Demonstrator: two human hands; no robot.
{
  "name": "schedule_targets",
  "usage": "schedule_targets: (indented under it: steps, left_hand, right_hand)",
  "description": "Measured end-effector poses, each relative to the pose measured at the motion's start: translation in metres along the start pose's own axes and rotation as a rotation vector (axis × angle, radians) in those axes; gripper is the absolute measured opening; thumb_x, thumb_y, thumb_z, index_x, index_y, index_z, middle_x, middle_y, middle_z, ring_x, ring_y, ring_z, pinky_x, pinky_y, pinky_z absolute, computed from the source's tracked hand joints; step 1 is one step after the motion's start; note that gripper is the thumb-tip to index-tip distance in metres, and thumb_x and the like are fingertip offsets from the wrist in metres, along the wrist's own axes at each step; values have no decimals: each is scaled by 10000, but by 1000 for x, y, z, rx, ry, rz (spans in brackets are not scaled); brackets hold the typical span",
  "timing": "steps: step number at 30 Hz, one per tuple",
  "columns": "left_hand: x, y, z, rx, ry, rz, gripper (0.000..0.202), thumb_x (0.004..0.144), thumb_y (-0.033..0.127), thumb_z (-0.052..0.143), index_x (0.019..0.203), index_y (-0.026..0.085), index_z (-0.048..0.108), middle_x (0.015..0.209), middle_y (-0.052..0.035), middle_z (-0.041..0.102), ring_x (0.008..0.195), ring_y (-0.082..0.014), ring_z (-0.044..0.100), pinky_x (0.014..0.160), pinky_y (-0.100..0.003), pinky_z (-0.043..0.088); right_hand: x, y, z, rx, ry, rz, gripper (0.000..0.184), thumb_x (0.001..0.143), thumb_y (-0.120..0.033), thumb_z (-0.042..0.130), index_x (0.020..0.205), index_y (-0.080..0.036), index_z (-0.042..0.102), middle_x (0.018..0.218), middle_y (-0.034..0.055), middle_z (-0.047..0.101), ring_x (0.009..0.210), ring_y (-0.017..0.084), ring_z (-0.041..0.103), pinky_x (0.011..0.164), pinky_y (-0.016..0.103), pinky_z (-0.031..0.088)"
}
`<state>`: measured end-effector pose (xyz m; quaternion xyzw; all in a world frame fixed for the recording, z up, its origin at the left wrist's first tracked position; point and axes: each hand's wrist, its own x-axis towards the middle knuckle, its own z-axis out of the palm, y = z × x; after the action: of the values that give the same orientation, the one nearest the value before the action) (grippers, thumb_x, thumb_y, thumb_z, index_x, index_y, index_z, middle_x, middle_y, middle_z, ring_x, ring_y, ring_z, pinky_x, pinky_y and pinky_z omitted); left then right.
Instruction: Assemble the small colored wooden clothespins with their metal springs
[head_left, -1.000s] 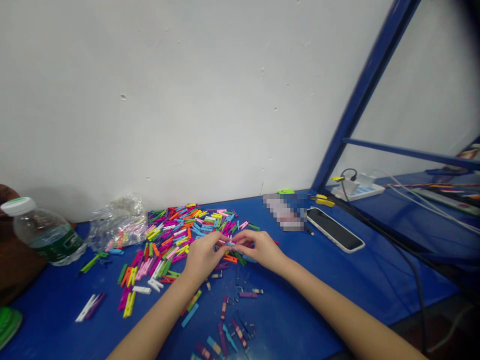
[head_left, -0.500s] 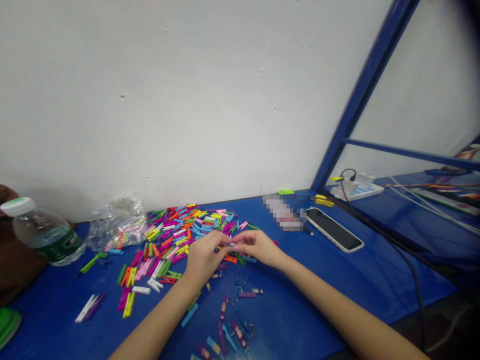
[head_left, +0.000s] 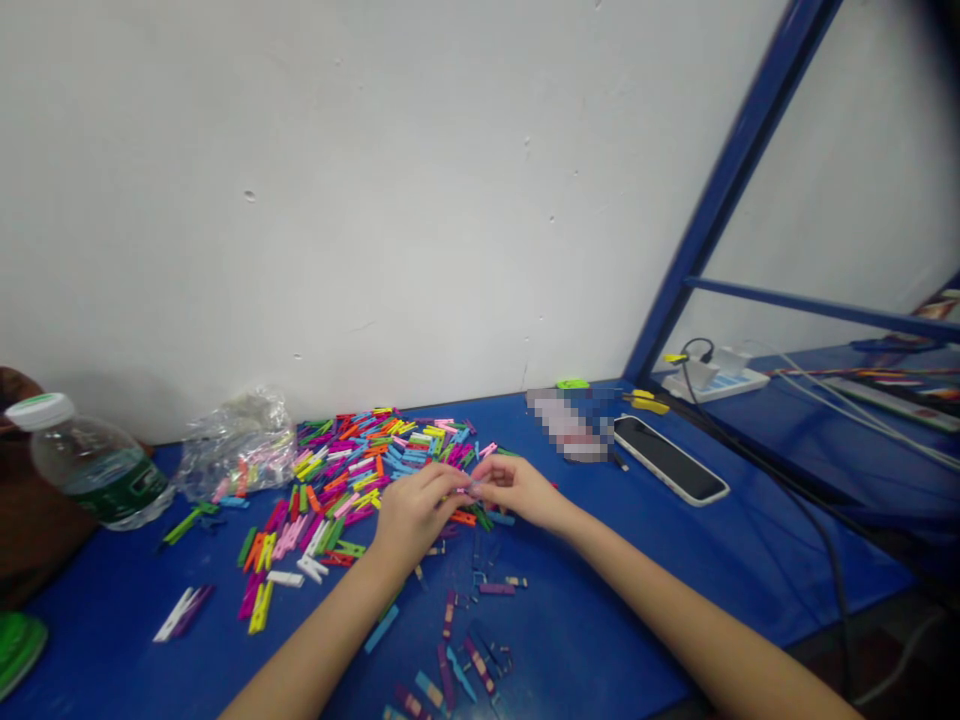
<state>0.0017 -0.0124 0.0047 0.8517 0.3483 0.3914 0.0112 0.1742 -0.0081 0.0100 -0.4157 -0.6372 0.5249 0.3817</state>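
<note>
My left hand (head_left: pixel 416 515) and my right hand (head_left: pixel 521 492) meet above the blue table, with a small pale clothespin piece (head_left: pixel 474 488) pinched between their fingertips. Its exact shape is mostly hidden by my fingers. A heap of mini wooden clothespins (head_left: pixel 360 480) in many bright colours lies just beyond and left of my left hand. Loose coloured clothespin halves and small metal springs (head_left: pixel 469 650) are scattered nearer me, below my wrists.
A clear plastic bag (head_left: pixel 236 450) and a water bottle (head_left: pixel 97 478) stand at the left. A smartphone (head_left: pixel 670 460), a pixelated object (head_left: pixel 566 425) and a power strip (head_left: pixel 712 375) lie at the back right, beside a blue metal frame (head_left: pixel 720 190).
My hands have stayed together, with only small shifts of the fingers around the pale piece. The heap and the scattered pieces look unmoved.
</note>
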Motion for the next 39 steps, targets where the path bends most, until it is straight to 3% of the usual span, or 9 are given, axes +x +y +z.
schedule_targets:
  steps: [5, 8, 12, 19, 27, 34, 39]
  left_hand:
    - [1, 1, -1, 7, -21, 20, 159, 785, 283, 489, 842, 208, 617, 865, -25, 651, 766, -128, 606, 663, -213, 463]
    - [2, 4, -4, 10, -62, -64, 202, 781, 326, 484, 906, 209, 592, 847, -22, 655, 738, -133, 611, 622, -208, 458]
    - [3, 4, -6, 45, -133, -179, 239, 798, 364, 441, 954, 226, 558, 811, 1, 660, 694, -136, 615, 583, -213, 441]
    - [2, -3, -1, 86, -190, -171, 234, 762, 388, 492, 897, 214, 572, 762, -3, 656, 670, -154, 607, 577, -221, 414]
    - [2, -4, 0, 52, -200, -172, 150, 777, 322, 488, 823, 218, 585, 769, 9, 647, 682, -137, 596, 585, -202, 407]
    - [2, -5, 0, 18, -184, -234, 214, 790, 357, 444, 841, 207, 588, 750, 1, 644, 662, -135, 592, 562, -197, 416]
    - [3, -4, -1, 17, -196, -260, 236, 790, 377, 433, 842, 204, 585, 758, -2, 641, 662, -134, 585, 554, -191, 408]
  right_hand:
    - [1, 0, -3, -26, 25, -22, 295, 608, -389, 641, 724, -136, 545, 521, -46, 519, 448, 68, 469, 437, 186, 366]
    - [1, 2, -3, -65, 42, -53, 288, 619, -382, 636, 737, -133, 552, 525, -41, 521, 453, 72, 476, 447, 191, 381]
    - [2, 8, -3, -222, 101, -120, 226, 669, -344, 600, 750, -137, 562, 560, -22, 539, 483, 84, 493, 462, 193, 397]
    - [-2, 9, -1, -498, 177, -204, 152, 702, -298, 563, 775, -165, 580, 573, -18, 551, 508, 101, 497, 466, 191, 371]
    - [-5, 3, -1, -581, 142, -257, 138, 719, -276, 545, 799, -170, 583, 579, -16, 557, 510, 102, 504, 476, 189, 369]
    - [-6, -1, -2, -581, 88, -278, 211, 776, -290, 482, 910, -173, 595, 659, 7, 592, 539, 104, 500, 500, 194, 377]
    - [-6, 0, -3, -610, 83, -293, 203, 799, -290, 457, 885, -177, 603, 712, 14, 611, 573, 108, 506, 527, 200, 377]
